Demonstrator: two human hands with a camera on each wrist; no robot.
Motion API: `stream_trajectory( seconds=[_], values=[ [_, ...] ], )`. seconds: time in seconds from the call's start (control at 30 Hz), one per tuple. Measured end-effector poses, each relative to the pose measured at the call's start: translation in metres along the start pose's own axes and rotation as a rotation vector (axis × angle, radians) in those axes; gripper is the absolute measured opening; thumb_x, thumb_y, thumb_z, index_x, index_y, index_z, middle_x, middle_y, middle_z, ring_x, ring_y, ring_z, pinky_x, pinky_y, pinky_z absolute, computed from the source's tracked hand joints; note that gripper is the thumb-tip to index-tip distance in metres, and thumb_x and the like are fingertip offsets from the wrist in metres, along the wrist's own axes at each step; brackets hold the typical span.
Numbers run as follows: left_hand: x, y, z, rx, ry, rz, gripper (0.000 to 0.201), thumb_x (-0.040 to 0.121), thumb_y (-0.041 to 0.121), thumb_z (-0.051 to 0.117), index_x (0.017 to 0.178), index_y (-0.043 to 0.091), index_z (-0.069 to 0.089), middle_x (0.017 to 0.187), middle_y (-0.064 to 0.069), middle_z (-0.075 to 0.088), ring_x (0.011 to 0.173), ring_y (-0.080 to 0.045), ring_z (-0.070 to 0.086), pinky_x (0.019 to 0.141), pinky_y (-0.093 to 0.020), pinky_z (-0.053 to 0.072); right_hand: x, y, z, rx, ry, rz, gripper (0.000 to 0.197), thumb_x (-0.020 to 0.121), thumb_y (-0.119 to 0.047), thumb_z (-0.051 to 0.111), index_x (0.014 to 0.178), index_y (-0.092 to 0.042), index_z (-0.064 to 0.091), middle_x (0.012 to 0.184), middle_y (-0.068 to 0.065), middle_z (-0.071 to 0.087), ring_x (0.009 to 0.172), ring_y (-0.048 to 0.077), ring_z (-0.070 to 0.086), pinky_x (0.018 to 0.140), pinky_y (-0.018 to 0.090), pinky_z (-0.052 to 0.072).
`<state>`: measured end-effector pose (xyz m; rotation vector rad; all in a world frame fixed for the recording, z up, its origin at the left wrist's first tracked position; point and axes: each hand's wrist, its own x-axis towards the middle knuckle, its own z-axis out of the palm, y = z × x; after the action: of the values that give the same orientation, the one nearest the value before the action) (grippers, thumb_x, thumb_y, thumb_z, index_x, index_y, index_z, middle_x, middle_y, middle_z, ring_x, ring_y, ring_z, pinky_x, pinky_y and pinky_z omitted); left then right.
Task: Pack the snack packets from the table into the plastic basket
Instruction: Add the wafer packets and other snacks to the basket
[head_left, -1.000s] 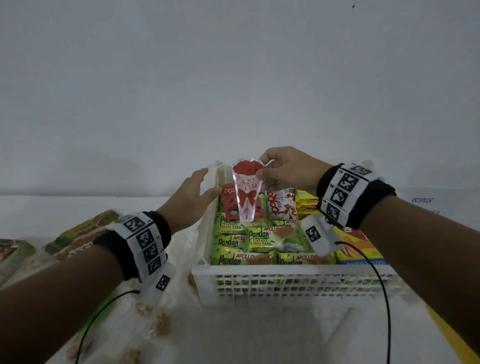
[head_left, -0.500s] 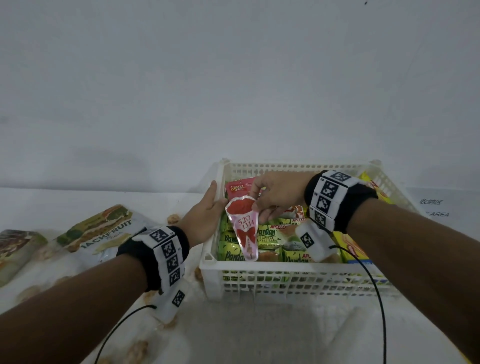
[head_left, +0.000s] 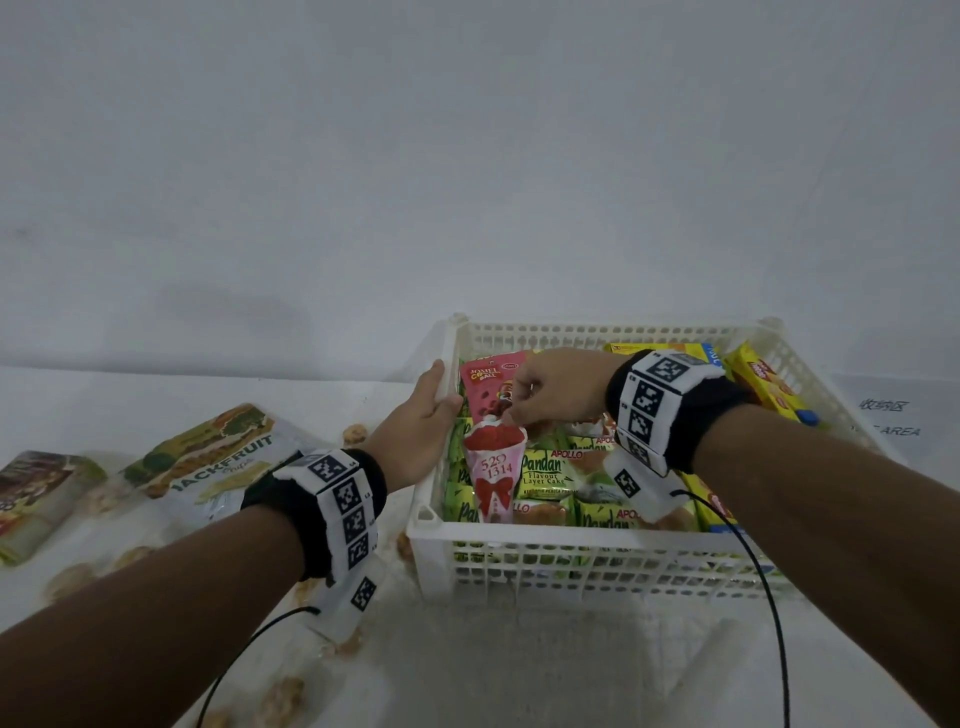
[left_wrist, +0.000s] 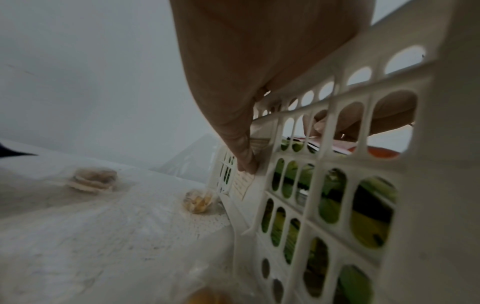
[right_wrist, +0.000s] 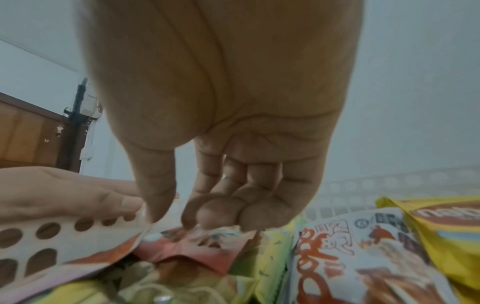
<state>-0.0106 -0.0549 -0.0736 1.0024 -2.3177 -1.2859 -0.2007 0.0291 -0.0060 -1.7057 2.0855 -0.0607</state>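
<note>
The white plastic basket (head_left: 597, 543) is filled with green Pandan packets (head_left: 545, 475). On these a pink cone packet (head_left: 493, 473) is laid, its top pinched by the right hand (head_left: 558, 387). The basket's left rim is gripped by the left hand (head_left: 415, 434).

The basket (head_left: 597, 558) at lower centre is white moulded plastic, matt, its walls pierced in a lattice. The cone packet (head_left: 492, 470) inside it is clear glossy film printed pink and red. The green Pandan packets (head_left: 545, 475) are shiny foil-like wrap. At left, the jackfruit bag (head_left: 218, 462) looks glossy and crinkled. The table cover (head_left: 519, 670) is pale and rough-textured.
</note>
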Motion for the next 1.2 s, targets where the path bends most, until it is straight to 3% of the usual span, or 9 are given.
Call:
stream_trajectory(
  seconds=[0.17, 0.3, 0.4, 0.77, 0.93, 1.0, 1.13, 1.2],
  values=[
    [0.001, -0.001, 0.0, 0.0, -0.009, -0.004, 0.064, 0.11, 0.041, 0.03, 0.163, 0.021, 0.001, 0.17, 0.003, 0.009, 0.153, -0.015, 0.019, 0.112, -0.021, 0.019, 0.004, 0.004, 0.0, -0.028, 0.183, -0.001, 0.022, 0.095, -0.042, 0.068, 0.105, -0.022, 0.066, 0.098, -0.009, 0.066, 0.091, 0.013, 0.063, 0.065, 0.022, 0.042],
    [0.001, -0.002, 0.0, -0.005, -0.012, -0.001, 0.064, 0.11, 0.04, 0.031, 0.163, 0.021, 0.001, 0.17, 0.004, 0.008, 0.153, -0.013, 0.016, 0.115, -0.022, 0.017, 0.009, 0.006, 0.001, -0.161, 0.15, -0.047, 0.043, 0.09, -0.043, 0.074, 0.131, -0.033, 0.063, 0.136, -0.006, 0.06, 0.122, 0.02, 0.057, 0.098, 0.035, 0.046],
    [0.0, -0.002, 0.0, -0.013, -0.013, -0.002, 0.064, 0.11, 0.039, 0.031, 0.163, 0.02, 0.001, 0.17, 0.004, 0.007, 0.153, -0.012, 0.015, 0.11, -0.017, 0.016, 0.008, 0.004, 0.0, -0.152, 0.088, -0.061, 0.047, 0.093, -0.043, 0.071, 0.138, -0.04, 0.06, 0.149, -0.007, 0.053, 0.13, 0.02, 0.053, 0.105, 0.035, 0.041],
    [0.001, 0.0, -0.001, 0.016, -0.014, -0.012, 0.064, 0.11, 0.039, 0.031, 0.163, 0.02, 0.001, 0.169, 0.004, 0.01, 0.151, -0.013, 0.02, 0.106, -0.016, 0.018, 0.014, 0.003, 0.0, -0.158, 0.089, -0.023, 0.048, 0.092, -0.05, 0.069, 0.137, -0.037, 0.061, 0.137, -0.004, 0.062, 0.119, 0.019, 0.059, 0.098, 0.034, 0.048],
    [0.002, -0.001, -0.001, 0.037, -0.013, -0.006, 0.064, 0.11, 0.04, 0.031, 0.163, 0.02, 0.001, 0.17, 0.004, 0.006, 0.154, -0.013, 0.014, 0.11, -0.019, 0.015, 0.01, 0.003, -0.009, -0.147, 0.209, -0.003, 0.047, 0.096, -0.056, 0.059, 0.136, -0.032, 0.061, 0.142, -0.004, 0.058, 0.124, 0.018, 0.056, 0.102, 0.039, 0.048],
    [0.002, 0.001, -0.001, 0.045, -0.017, -0.013, 0.066, 0.109, 0.042, 0.032, 0.163, 0.02, 0.002, 0.17, 0.004, 0.007, 0.154, -0.013, 0.013, 0.11, -0.019, 0.015, 0.007, 0.0, -0.013, -0.153, 0.286, 0.007, 0.042, 0.097, -0.054, 0.057, 0.132, -0.03, 0.062, 0.137, -0.002, 0.06, 0.12, 0.019, 0.057, 0.098, 0.039, 0.049],
    [0.0, 0.014, -0.016, 0.184, -0.032, -0.016, 0.075, 0.103, 0.059, 0.034, 0.163, 0.02, 0.01, 0.167, -0.003, 0.024, 0.151, -0.02, 0.029, 0.116, -0.031, 0.025, 0.002, -0.009, -0.022, -0.172, 0.399, 0.0, 0.036, 0.099, -0.051, 0.053, 0.125, -0.029, 0.063, 0.127, 0.0, 0.058, 0.112, 0.02, 0.058, 0.094, 0.041, 0.05],
    [-0.001, 0.019, -0.029, 0.335, 0.014, 0.014, 0.076, 0.102, 0.059, 0.038, 0.162, 0.018, 0.014, 0.164, -0.009, 0.03, 0.147, -0.024, 0.037, 0.118, -0.037, 0.03, 0.0, -0.019, -0.025, -0.169, 0.445, -0.027, 0.034, 0.099, -0.051, 0.051, 0.121, -0.029, 0.064, 0.123, -0.001, 0.058, 0.108, 0.019, 0.058, 0.092, 0.04, 0.05]
  ],
)
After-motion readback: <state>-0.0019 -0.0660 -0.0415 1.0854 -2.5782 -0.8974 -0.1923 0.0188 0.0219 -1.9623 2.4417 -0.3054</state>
